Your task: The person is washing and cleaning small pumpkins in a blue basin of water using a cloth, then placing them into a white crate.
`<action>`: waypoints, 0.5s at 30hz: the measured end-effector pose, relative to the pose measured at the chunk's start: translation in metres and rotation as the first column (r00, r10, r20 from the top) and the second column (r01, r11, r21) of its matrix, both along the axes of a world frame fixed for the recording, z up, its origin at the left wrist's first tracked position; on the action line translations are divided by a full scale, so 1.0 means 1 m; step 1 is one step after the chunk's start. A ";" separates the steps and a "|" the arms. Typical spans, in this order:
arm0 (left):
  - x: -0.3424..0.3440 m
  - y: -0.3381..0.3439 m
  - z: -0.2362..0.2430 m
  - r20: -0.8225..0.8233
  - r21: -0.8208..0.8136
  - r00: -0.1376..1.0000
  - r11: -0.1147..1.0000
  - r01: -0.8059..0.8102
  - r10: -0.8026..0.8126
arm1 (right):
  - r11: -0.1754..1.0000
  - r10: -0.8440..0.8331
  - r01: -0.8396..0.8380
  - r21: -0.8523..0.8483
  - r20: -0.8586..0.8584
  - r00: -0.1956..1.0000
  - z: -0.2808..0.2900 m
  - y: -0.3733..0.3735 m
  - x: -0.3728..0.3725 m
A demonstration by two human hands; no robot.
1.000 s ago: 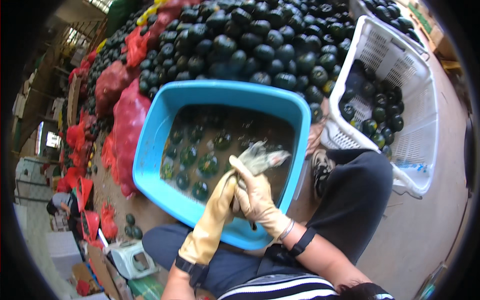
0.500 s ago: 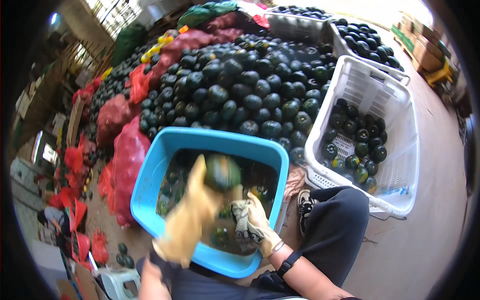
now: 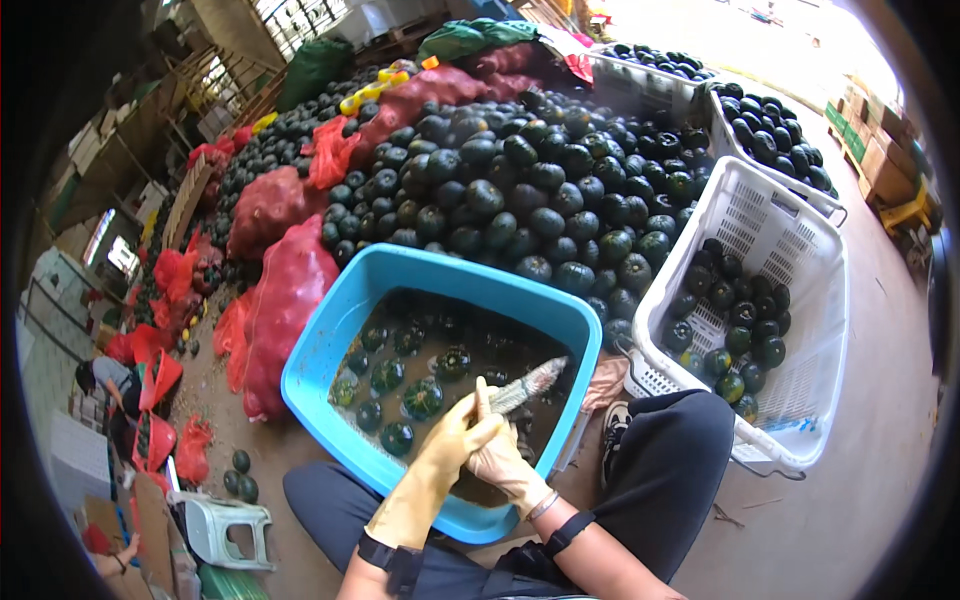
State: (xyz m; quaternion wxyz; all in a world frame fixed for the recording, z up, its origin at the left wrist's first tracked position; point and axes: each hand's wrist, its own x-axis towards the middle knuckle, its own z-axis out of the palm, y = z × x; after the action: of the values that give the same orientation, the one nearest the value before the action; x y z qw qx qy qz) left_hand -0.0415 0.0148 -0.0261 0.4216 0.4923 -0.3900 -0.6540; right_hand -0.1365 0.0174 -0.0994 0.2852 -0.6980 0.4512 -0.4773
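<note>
My two gloved hands meet over the near side of a blue tub [image 3: 330,385] of murky water. A wet, pale grey patterned cloth [image 3: 532,386] sticks out from between them toward the far right. My left hand [image 3: 447,443], in a yellow rubber glove, is closed around the cloth's near end. Against it, my right hand [image 3: 507,462], in a cream glove, grips the same cloth; part of its fingers is hidden. Several dark green squashes [image 3: 422,399] float in the tub, mostly left of my hands.
A large heap of dark green squashes [image 3: 485,197] lies beyond the tub. At right stands a white crate [image 3: 815,340] partly filled with squashes. Red mesh sacks [image 3: 290,310] are at left, with a pale plastic stool [image 3: 225,530] nearer me. Other people work at far left.
The squash my left hand held is out of its grasp. My left hand has moved right and down to join my right hand on the cloth. The view has shifted.
</note>
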 end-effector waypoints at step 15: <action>0.062 0.017 -0.035 0.422 0.138 0.901 0.975 -0.176 0.103 | 0.796 -0.074 -0.217 0.565 0.446 0.892 0.011 0.009 -0.026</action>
State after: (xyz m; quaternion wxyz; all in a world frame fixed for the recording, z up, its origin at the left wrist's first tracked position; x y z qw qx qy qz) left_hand 0.0202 0.0322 -0.0607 0.3317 0.6805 -0.3756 -0.5346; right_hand -0.1623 0.0268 -0.0882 0.6056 -0.4595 0.4736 -0.4448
